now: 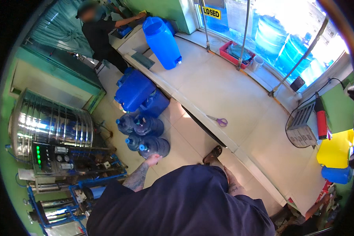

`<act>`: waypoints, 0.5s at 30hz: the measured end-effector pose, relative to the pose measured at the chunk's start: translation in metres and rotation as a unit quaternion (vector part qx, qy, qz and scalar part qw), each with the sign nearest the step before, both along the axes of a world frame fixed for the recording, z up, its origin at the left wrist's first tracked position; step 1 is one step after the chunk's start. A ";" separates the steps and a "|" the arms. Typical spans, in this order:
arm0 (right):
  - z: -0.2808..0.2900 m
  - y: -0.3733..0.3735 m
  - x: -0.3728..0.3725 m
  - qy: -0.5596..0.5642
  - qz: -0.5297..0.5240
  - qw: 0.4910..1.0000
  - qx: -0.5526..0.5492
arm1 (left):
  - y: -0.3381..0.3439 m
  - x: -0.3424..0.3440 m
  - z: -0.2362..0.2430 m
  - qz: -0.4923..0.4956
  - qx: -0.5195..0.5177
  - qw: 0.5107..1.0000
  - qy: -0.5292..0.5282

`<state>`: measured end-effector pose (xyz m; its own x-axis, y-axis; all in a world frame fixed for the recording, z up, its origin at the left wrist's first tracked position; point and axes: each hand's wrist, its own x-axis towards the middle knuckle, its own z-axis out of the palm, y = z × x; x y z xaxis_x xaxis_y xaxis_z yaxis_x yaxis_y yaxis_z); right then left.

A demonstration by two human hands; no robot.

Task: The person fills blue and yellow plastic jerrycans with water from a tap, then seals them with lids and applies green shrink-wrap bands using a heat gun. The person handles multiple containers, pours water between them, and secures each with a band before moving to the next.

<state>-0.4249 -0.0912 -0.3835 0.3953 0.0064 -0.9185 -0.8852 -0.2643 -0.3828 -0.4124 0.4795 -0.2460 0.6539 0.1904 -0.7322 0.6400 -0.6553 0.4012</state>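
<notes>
My left hand (153,159) hangs beside the nearest round water jug (155,147), its fingers curled in and nothing seen in them. Whether it touches the jug I cannot tell. That translucent blue jug has a light blue cap and stands on the tiled floor with several more, including a jug (148,126) behind it. My right hand (226,173) is low beside my leg, next to the long counter; its fingers are mostly hidden by my dark shirt and leg.
Blue rectangular containers (135,90) stand beyond the jugs. The counter (240,114) bears purple scissors (222,122) and a blue dispenser (161,43) with a tap. A co-worker (102,35) reaches over its far end. At left are a steel tank (51,122) and blue pipes (94,181).
</notes>
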 end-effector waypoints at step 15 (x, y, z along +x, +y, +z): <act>0.239 0.063 0.327 -0.315 0.357 0.874 0.098 | -0.019 0.415 0.186 -0.085 -0.027 0.828 -0.553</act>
<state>-0.0976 -0.0287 -0.1442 0.6533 0.5902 -0.4742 -0.1196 -0.5380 -0.8344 0.0027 0.4604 -0.0601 0.9443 0.0137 0.3287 -0.2385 -0.6599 0.7125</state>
